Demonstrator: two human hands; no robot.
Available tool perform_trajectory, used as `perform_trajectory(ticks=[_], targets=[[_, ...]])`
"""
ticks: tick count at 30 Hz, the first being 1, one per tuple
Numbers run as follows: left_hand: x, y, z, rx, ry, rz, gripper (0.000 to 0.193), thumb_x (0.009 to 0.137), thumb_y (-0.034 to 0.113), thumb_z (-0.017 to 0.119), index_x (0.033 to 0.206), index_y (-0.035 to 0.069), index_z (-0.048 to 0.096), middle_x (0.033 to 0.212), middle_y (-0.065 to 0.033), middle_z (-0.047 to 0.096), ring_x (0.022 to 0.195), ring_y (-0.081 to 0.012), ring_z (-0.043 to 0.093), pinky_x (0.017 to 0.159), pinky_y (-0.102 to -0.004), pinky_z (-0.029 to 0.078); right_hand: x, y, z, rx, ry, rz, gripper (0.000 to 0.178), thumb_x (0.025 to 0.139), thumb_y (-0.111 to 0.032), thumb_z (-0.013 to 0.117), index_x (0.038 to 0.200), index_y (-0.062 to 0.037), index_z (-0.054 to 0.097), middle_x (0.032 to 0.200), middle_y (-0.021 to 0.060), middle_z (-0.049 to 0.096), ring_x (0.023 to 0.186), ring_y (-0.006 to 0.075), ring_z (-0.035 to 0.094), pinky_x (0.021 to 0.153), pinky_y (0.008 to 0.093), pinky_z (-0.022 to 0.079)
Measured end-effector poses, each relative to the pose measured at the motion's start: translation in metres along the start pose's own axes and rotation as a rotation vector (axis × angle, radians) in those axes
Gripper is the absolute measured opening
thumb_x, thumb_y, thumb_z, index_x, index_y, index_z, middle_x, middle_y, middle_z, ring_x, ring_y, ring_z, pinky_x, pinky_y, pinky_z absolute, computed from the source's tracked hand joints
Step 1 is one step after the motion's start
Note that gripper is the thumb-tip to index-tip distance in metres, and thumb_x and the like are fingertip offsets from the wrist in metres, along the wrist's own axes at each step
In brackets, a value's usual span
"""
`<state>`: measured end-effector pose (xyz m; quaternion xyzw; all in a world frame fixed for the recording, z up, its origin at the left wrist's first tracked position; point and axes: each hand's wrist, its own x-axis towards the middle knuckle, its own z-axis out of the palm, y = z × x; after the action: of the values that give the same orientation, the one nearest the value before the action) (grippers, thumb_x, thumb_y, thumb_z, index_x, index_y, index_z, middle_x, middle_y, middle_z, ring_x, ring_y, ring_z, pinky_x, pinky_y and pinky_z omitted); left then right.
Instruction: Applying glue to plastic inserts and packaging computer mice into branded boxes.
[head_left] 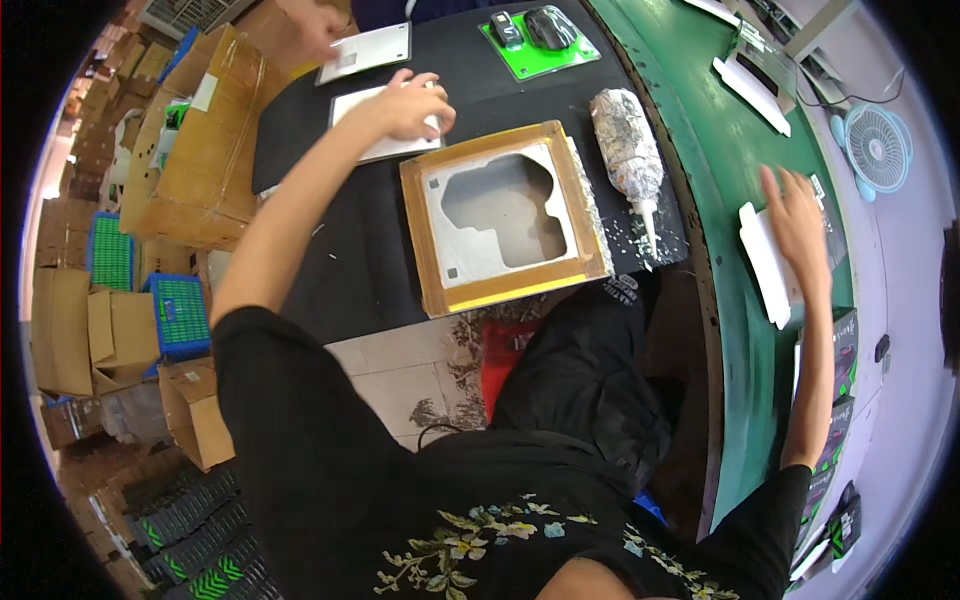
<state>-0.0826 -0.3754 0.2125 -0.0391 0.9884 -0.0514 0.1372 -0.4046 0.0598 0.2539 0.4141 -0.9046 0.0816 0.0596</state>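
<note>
My left hand [415,108] is over a white card [362,108] on the black tabletop, fingers bent and apart; whether it grips the card I cannot tell. My right hand [797,222] is open, thumb and fingers apart, beside an open box with a white flap [762,262] on the green belt. Between my arms lies a square frame [420,240] edged in brown tape, with a white panel and an irregular cut-out. Right of it rests a foil-wrapped squeeze bottle [627,145], its white nozzle toward me.
A co-worker's hand [318,30] is near another white card [368,52]. A green tray [575,60] with a black mouse sits at the table's far side. Another open box [752,95] lies on the green belt [690,60]. Cardboard cartons [200,150] stand left; a blue fan [878,148] is right.
</note>
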Motion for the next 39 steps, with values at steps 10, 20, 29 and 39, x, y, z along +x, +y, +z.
perform_trajectory(ticks=[10,20,29,39], targets=[[-0.096,0.021,-0.104,0.030,0.596,-0.232,0.013,0.096,0.017,0.054,0.101,0.005,0.054,0.084,-0.0066,0.065,0.079,-0.0269,0.063,0.070,-0.0384,0.048,0.050,-0.147,0.074,0.092,-0.269,-0.110,0.096,0.074,-0.077,0.059,0.115,0.0103,0.053,0.104,0.0295,0.066,0.098,0.0403,0.067,0.083,0.0473,0.054],[-0.113,0.169,0.015,-1.834,0.943,-0.687,0.011,0.103,0.019,0.048,0.100,0.009,0.049,0.083,-0.0015,0.059,0.077,-0.0056,0.056,0.066,-0.0218,0.046,0.067,-0.111,0.041,1.416,-0.665,0.136,0.053,0.084,-0.036,0.070,0.113,0.0070,0.059,0.100,0.0159,0.068,0.081,0.0216,0.069,0.075,0.0352,0.056],[-0.095,0.153,0.019,-1.676,0.457,-0.812,0.022,0.103,0.021,0.043,0.116,0.003,0.048,0.090,-0.0087,0.064,0.068,-0.0111,0.065,0.060,-0.0246,0.053,0.009,-0.192,0.005,1.958,-0.374,-0.221,0.055,0.083,-0.009,0.073,0.131,0.0001,0.047,0.121,0.0100,0.060,0.115,0.0232,0.058,0.103,0.0402,0.045],[-0.093,0.151,0.023,-1.733,0.491,-0.781,0.021,0.104,0.019,0.042,0.119,0.006,0.045,0.091,-0.0095,0.065,0.070,-0.0133,0.068,0.061,-0.0250,0.057,0.040,-0.239,0.046,1.824,-0.164,-0.159,0.041,0.079,-0.001,0.075,0.117,0.0031,0.060,0.103,0.0118,0.070,0.092,0.0206,0.069,0.084,0.0340,0.054]])
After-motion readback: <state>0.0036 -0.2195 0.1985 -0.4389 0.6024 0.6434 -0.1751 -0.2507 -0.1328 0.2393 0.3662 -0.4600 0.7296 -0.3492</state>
